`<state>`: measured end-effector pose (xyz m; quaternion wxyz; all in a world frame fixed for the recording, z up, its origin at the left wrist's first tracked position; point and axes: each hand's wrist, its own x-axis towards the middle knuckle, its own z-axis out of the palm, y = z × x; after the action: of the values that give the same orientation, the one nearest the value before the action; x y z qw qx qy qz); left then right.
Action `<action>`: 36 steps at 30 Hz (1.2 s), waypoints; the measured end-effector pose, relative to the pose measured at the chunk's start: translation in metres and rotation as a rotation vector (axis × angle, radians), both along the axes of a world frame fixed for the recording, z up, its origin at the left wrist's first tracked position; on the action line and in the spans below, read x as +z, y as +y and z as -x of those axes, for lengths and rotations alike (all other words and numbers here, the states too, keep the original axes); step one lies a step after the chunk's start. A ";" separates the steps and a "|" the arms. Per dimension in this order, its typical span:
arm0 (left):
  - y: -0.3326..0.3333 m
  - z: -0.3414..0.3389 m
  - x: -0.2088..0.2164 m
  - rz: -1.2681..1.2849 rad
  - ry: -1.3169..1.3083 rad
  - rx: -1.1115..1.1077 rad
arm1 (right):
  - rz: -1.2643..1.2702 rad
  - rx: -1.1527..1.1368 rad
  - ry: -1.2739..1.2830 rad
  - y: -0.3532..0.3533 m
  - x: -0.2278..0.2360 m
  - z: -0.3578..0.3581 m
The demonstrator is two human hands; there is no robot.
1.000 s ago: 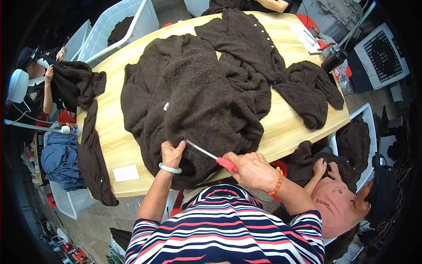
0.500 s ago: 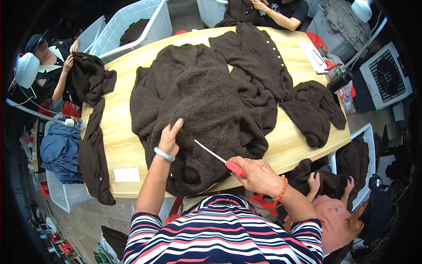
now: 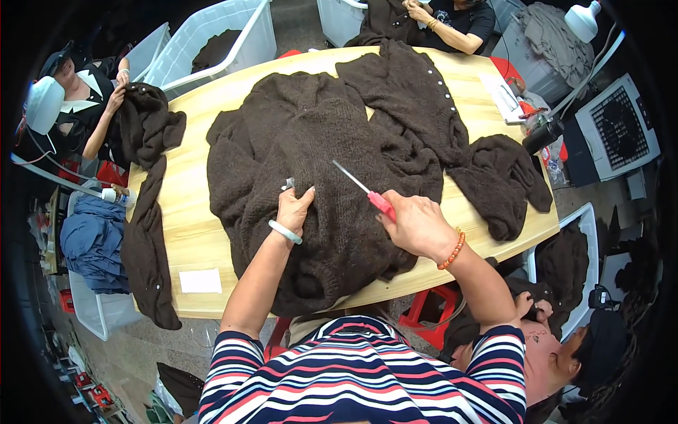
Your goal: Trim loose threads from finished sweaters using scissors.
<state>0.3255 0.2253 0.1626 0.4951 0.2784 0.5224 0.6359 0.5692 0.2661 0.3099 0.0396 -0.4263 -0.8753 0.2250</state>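
Observation:
A large dark brown knitted garment [image 3: 332,127] lies bunched on the table in front of me. My left hand [image 3: 293,212], with a pale bangle at the wrist, is closed on its fabric. A small greyish-white piece [image 3: 288,183] shows at those fingertips; I cannot tell what it is. Wrapped in my right hand [image 3: 421,225] is the red handle of a tool [image 3: 380,203] with a long thin metal shaft. Its tip lies over the knit, up and to the right of my left hand, and whether it touches is unclear.
More brown knitwear with white buttons [image 3: 409,99] covers the right of the wooden table [image 3: 205,247]. A white paper [image 3: 200,281] lies near left. Co-workers handle brown garments at far left, at the back and at near right. Plastic bins [image 3: 247,42] surround the table.
My left hand has moved up and right on the garment, and the small pale piece now shows at its fingers. My right hand has carried the red-handled tool farther up.

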 end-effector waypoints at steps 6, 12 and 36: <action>-0.005 0.006 0.005 0.076 -0.162 0.037 | 0.281 0.249 -0.110 -0.046 0.006 -0.019; -0.060 0.016 -0.016 0.222 0.175 -0.092 | 0.294 0.098 -0.060 -0.060 0.005 -0.044; -0.164 -0.038 -0.008 0.271 0.468 -0.217 | 0.290 0.084 0.036 -0.103 -0.009 -0.062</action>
<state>0.3632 0.0617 0.1549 0.4591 0.4030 0.6697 0.4223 0.6310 0.1634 0.3005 -0.0163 -0.3863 -0.8498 0.3582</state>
